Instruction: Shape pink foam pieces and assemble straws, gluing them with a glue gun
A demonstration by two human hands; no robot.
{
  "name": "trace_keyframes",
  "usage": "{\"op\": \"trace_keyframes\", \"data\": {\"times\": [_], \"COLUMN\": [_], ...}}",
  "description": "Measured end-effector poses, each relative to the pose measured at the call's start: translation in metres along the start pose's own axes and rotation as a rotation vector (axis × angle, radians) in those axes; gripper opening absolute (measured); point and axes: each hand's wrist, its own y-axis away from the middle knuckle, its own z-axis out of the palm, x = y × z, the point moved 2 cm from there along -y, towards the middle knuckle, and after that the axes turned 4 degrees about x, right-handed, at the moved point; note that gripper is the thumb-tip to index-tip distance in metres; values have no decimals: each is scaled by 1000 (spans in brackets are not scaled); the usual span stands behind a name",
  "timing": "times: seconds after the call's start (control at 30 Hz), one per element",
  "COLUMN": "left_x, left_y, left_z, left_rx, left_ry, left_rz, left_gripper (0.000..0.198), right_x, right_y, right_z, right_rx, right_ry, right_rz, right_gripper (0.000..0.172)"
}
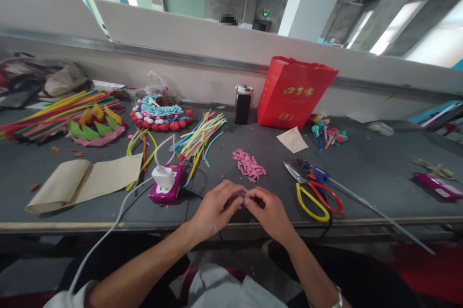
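Note:
Near the table's front edge, my left hand (217, 206) and my right hand (268, 209) meet with their fingertips pinched together. Between them shows a small pinkish-purple piece (245, 192), mostly covered by the fingers; its exact kind is too small to make out. Just beyond the fingertips lies a loose pile of short pink pieces (249, 165). To the right of my right hand are scissors (313, 202) with one yellow and one red handle. A blue glue gun (316, 171) lies against them, a long clear stick running from it toward the front edge.
A purple power socket (166, 194) with a white plug and cable stands left of my hands. Colourful strips (202, 137), a black bottle (243, 108) and a red bag (294, 93) are farther back. A brown paper roll (63, 185) lies at left.

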Motion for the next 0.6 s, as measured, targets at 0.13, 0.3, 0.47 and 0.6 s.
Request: {"op": "trace_keyframes", "data": {"times": [0.13, 0.3, 0.47, 0.6], "left_x": [0, 4, 10, 4], "left_y": [0, 0, 4, 2], "left_z": [2, 2, 6, -1], "left_rx": [-69, -85, -69, 28], "left_ry": [8, -141, -121, -66], "left_rz": [74, 111, 81, -82], "left_gripper": [18, 17, 16, 18], "right_x": [-4, -7, -5, 6], "right_y": [5, 6, 12, 27], "right_z": [0, 1, -3, -14], "right_rx": [-5, -5, -27, 6], "right_ry": [-15, -13, -6, 30], "right_rz": [12, 36, 42, 109], "right_gripper": [13, 15, 15, 18]}}
